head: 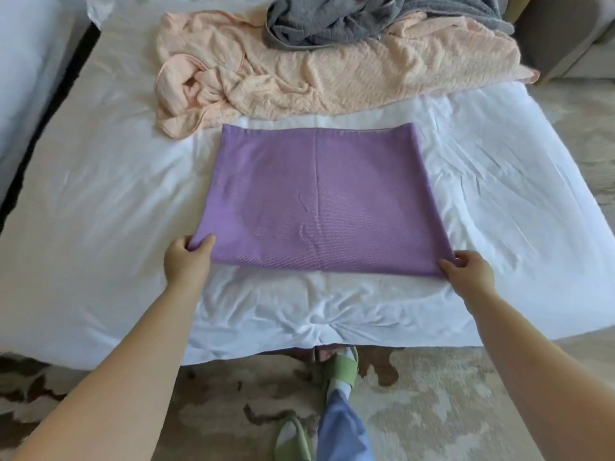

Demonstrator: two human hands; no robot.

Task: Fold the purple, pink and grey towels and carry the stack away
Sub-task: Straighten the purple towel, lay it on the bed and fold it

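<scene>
Two hands, left hand (189, 257) and right hand (467, 266), pinch the purple towel's (319, 197) near corners on the bed (100, 194); another fold likely follows.

The single head-worn wide-angle camera looked forward and steeply down from above the near edge of a white bed (100, 201), close over it, floor below

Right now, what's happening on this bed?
A person is folding towels. Both hands, left and right, pinch the near corners of the purple towel, which lies flat and partly folded on the white bed. The pink towel and grey towel lie crumpled behind it, not yet folded.
</scene>
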